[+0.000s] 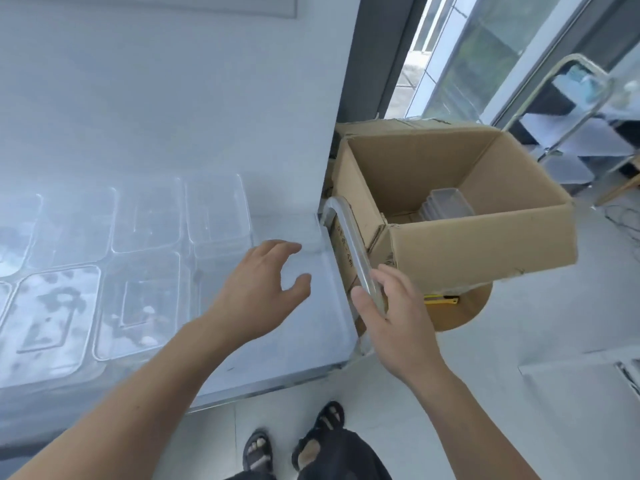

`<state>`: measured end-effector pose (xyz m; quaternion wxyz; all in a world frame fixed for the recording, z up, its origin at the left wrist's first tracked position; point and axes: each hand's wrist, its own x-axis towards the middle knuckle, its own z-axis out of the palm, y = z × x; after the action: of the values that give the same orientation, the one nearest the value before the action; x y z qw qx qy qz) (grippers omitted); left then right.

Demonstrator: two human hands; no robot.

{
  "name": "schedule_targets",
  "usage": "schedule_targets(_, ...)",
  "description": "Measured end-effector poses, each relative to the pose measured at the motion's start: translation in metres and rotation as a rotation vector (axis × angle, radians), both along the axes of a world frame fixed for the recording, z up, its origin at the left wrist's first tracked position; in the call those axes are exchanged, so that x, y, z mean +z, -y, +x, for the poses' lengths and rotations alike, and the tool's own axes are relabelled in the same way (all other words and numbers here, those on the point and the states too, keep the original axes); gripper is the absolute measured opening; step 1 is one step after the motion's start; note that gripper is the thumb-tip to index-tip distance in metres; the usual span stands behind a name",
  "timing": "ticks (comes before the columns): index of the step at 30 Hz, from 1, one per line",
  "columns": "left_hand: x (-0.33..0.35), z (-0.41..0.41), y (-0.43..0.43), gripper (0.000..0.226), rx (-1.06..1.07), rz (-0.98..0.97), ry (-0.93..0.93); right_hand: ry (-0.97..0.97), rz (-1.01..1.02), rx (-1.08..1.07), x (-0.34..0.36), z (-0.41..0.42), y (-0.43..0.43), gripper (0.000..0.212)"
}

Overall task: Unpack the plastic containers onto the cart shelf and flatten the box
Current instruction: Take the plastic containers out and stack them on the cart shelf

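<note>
The right hand (pixel 381 313) curls round the cart handle (pixel 346 233), likely steadying it, while the left hand (pixel 263 282) hovers spread and empty over the shelf (pixel 277 341), containers (pixel 149 220) ranged to its left and a small stack (pixel 446 202) waiting in the box (pixel 450 247) just beyond the right hand.

The box (pixel 467 244) is seen in plain brown cardboard, with dark print on one flap. The containers (pixel 145 216) are clear, and some are mottled with whitish blotches. The shelf (pixel 294 341) is shown pale grey-white, its handle (pixel 353 244) silver. A cutter (pixel 441 299) is coloured yellow and black. The stool (pixel 460 317) is tan, the sandals (pixel 258 452) black, the floor (pixel 519 323) pale grey.
</note>
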<state>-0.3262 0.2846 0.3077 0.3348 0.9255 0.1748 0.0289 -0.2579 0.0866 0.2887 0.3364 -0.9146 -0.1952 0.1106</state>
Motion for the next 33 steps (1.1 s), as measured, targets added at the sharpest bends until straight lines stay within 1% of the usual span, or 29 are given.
schedule_targets(2, 0.01, 0.01, 0.015, 0.05, -0.038, 0.01, 0.036, 0.002, 0.012, -0.056, 0.004, 0.001, 0.018, 0.05)
schedule_targets(6, 0.024, 0.034, 0.051, 0.051, -0.116, 0.049, 0.039, 0.011, 0.069, -0.129, 0.011, 0.009, 0.058, 0.047)
schedule_targets(10, 0.032, 0.067, 0.103, 0.054, -0.187, 0.068, 0.035, 0.038, 0.121, -0.194, 0.015, 0.025, 0.108, 0.056)
schedule_targets(12, 0.033, 0.086, 0.133, 0.053, -0.195, 0.071, 0.057, 0.039, 0.138, -0.211, 0.014, 0.038, 0.14, 0.055)
schedule_targets(14, 0.034, 0.102, 0.164, 0.05, -0.199, 0.066, 0.067, 0.041, 0.155, -0.214, 0.014, 0.053, 0.173, 0.052)
schedule_targets(17, 0.033, 0.124, 0.208, 0.05, -0.213, 0.07, 0.064, 0.072, 0.158, -0.215, 0.014, 0.077, 0.218, 0.041)
schedule_targets(20, 0.033, 0.142, 0.243, 0.051, -0.201, 0.056, 0.067, 0.092, 0.157, -0.192, 0.016, 0.099, 0.252, 0.039)
schedule_targets(22, 0.033, 0.15, 0.258, 0.05, -0.195, 0.051, 0.066, 0.096, 0.159, -0.171, 0.017, 0.113, 0.266, 0.039)
schedule_targets(27, 0.026, 0.17, 0.269, 0.049, -0.151, 0.027, 0.031, 0.08, 0.167, -0.134, 0.014, 0.15, 0.274, 0.056)
schedule_targets(33, 0.015, 0.22, 0.257, 0.05, -0.083, 0.007, 0.052, 0.075, 0.133, -0.048, 0.013, 0.211, 0.253, 0.059)
